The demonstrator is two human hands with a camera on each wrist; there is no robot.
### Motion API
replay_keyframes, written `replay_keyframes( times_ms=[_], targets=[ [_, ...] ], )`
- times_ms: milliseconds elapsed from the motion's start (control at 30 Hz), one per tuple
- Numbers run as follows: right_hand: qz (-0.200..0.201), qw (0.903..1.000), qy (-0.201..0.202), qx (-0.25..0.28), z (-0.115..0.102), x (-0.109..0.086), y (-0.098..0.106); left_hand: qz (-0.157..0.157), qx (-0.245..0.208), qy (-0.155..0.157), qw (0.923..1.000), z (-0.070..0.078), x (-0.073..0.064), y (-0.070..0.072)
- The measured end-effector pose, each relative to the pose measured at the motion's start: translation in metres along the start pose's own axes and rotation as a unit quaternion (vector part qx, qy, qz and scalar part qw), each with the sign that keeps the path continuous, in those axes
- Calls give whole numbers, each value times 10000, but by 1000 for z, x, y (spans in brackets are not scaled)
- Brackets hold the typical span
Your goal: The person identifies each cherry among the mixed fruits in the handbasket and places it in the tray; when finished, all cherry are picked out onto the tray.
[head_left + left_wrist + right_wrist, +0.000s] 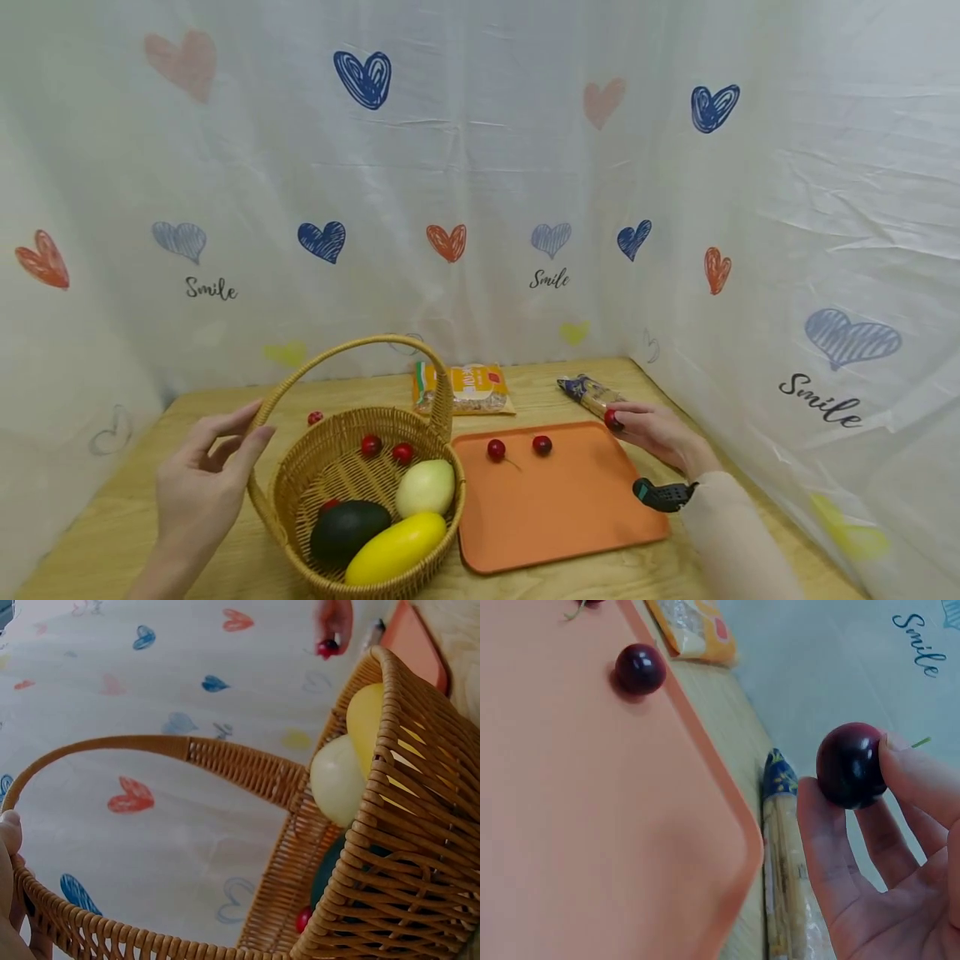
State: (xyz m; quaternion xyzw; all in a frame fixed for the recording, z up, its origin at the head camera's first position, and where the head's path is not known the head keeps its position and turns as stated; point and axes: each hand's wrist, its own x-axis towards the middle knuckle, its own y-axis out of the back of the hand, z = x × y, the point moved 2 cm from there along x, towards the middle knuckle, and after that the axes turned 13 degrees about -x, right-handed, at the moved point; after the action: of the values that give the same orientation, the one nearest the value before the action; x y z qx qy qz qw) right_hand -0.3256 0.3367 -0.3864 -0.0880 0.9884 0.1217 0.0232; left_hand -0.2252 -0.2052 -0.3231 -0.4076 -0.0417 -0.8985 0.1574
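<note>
My left hand [202, 483] grips the side of the tall handle of a wicker basket [300, 454]. Inside the basket lie a yellow oval fruit [397, 550], a pale green round fruit [426, 489], a dark green avocado-like fruit [349, 533] and several cherries [371, 446]. Between thumb and fingers, my right hand [660, 435] pinches a dark red cherry [853, 765] above the far right corner of an orange tray [555, 508]. On that tray rest two more cherries, one [497, 450] with a stem and another [542, 445] to its right.
Behind the tray lies an orange and clear food packet [468, 390]. A long clear packet with a blue end [585, 392] lies at the back right, partly behind my right hand. One red item [315, 417] sits behind the basket. Printed curtains [480, 183] enclose the wooden table.
</note>
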Motion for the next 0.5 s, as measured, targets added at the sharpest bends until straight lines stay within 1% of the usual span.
replay_keyframes(
  times_ms=[133,267,333,433,500],
  targets=[
    [138,9997,42,-215,1,5,-8,-35,-21,-2,10000,0,1,-1],
    [573,9964,-80,-618,3,10,-18,-73,-32,14,10000,-1,1,-1],
    [794,9920,-164,-967,5,12,-24,-80,-26,32,10000,-1,1,-1],
    [1192,9842,-312,-1273,9,16,-31,-53,-47,87,9999,0,0,0],
    [1355,9794,-432,-1434,13,17,-35,-27,-93,138,9999,0,-1,0]
  ],
)
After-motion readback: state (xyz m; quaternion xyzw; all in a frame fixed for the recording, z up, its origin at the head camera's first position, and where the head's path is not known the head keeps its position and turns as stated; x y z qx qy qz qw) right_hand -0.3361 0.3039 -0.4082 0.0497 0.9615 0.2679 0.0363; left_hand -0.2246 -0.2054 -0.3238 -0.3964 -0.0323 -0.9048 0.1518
